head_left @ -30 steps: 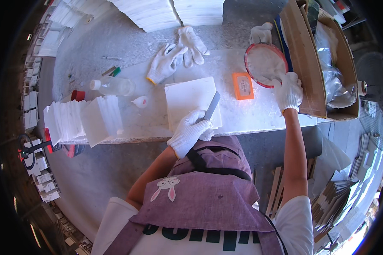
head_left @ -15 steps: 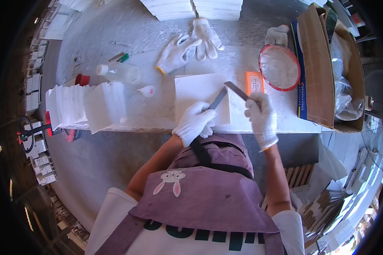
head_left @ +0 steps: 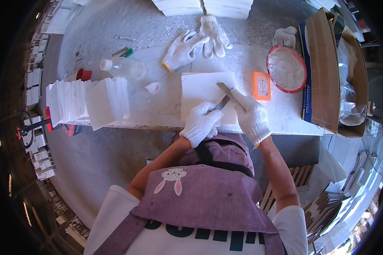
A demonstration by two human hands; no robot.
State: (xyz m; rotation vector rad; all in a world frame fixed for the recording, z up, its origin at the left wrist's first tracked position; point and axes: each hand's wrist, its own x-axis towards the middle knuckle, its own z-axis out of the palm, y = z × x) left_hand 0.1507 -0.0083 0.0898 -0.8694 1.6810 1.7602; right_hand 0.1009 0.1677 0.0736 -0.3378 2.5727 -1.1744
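Observation:
My left hand (head_left: 201,123), in a white knit glove, is closed around a flat grey metal blade (head_left: 222,103) that points up and to the right. My right hand (head_left: 253,117), gloved the same way, grips a second dark metal blade (head_left: 224,88) angled up and to the left. The two blades meet or overlap just left of my right fingers; whether they touch I cannot tell. Beneath them lies a square stack of white sheets or thin slabs (head_left: 195,87) at the bench's front edge. An orange box (head_left: 261,86) is right of my right hand.
A red-rimmed round dish of white powder (head_left: 286,69) and a cardboard box (head_left: 323,72) stand right. Spare gloves (head_left: 185,50) lie behind. Leftward are a clear bottle (head_left: 125,68), a small white dropper-like bottle (head_left: 153,88), a red cap (head_left: 84,75) and upright white slabs (head_left: 106,102).
My right hand has moved left and slightly down with its blade, bringing it across to the blade in my left hand. The whole view has shifted slightly.

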